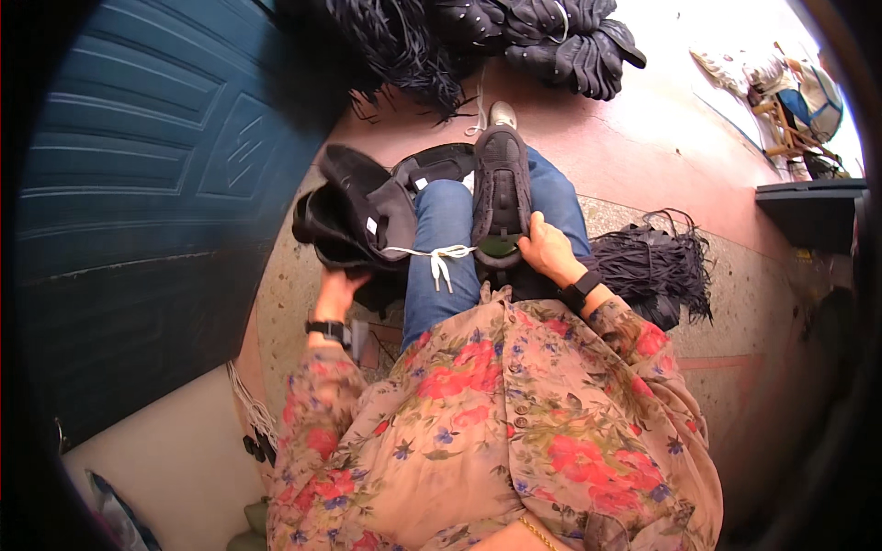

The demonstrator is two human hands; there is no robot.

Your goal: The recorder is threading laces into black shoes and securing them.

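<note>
A black shoe upper (503, 188) with a lace-up front and a green patch inside its opening lies lengthwise over my lap. My right hand (549, 250) pinches its edge beside that opening. At my left knee stand several black shoe uppers (367, 207) bunched together, with small white labels. My left hand (342, 286) reaches in beneath them, its fingers mostly hidden. A white lace (447, 252), tied in a bow over my left thigh, runs from the bunched uppers to the one on my lap. Another black upper (436, 165) lies beyond my left knee.
A heap of black laces (654, 266) lies on the floor to my right. Ahead are more black laces (400, 50) and stacked black shoe parts (574, 50). A blue panelled door (147, 184) closes in the left side. A dark low table (808, 216) stands at the right.
</note>
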